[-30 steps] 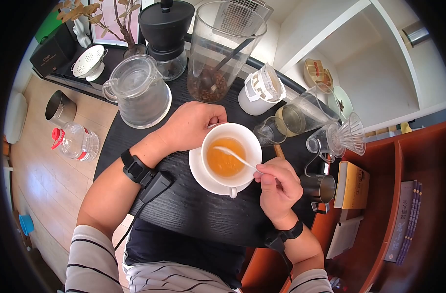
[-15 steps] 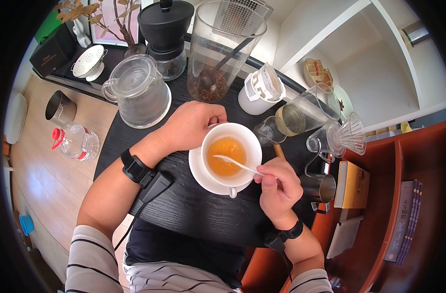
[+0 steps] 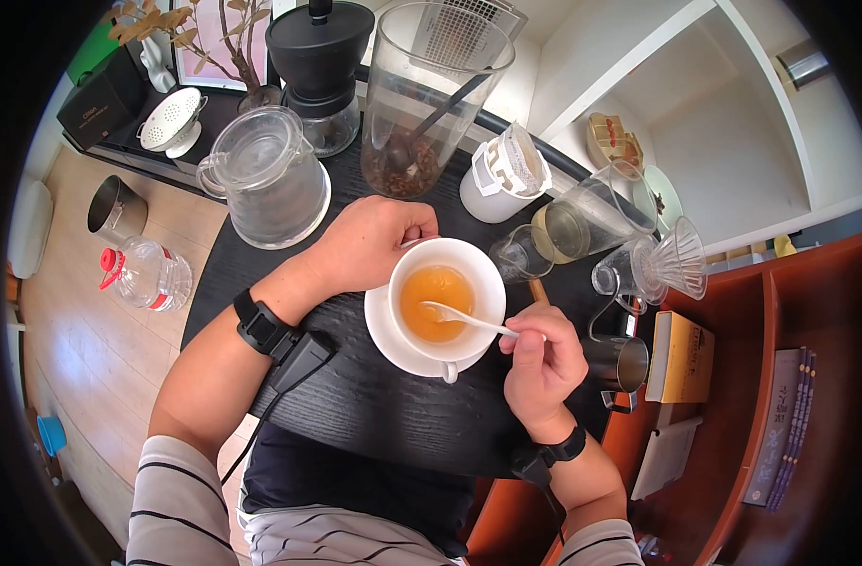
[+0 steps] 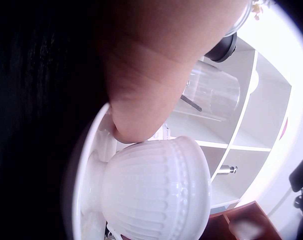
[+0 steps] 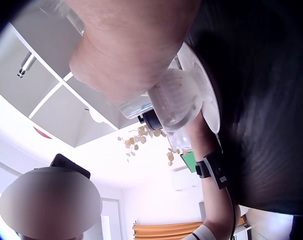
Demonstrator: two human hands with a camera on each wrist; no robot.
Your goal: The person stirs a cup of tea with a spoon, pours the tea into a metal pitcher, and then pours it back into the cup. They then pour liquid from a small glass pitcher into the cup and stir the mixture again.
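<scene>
A white cup (image 3: 492, 283) of amber liquid stands on a white saucer (image 3: 386, 346), its handle toward the body. My left hand (image 3: 374, 241) lies at the far left side with curled fingers, gripping the saucer's edge beside the cup. In the left wrist view this hand (image 4: 156, 65) touches the saucer (image 4: 86, 170) and the ribbed cup (image 4: 141, 190); its fingertips are hidden. Thumb and fingers of my right hand (image 3: 547, 368) pinch a white spoon (image 3: 478, 322), whose bowl dips in the liquid. In the right wrist view the right hand (image 5: 126, 45) hides the spoon.
Behind the cup stand a glass pitcher (image 3: 266, 193), a black grinder (image 3: 320, 47), a tall glass with dark pieces (image 3: 407, 156) and a white container (image 3: 497, 181). Right of it are small glasses, a glass dripper (image 3: 674, 264) and a metal cup (image 3: 620, 363).
My right hand has moved slightly right with the spoon, and the spoon's bowl has shifted down and to the right within the liquid. The left hand has stayed in place.
</scene>
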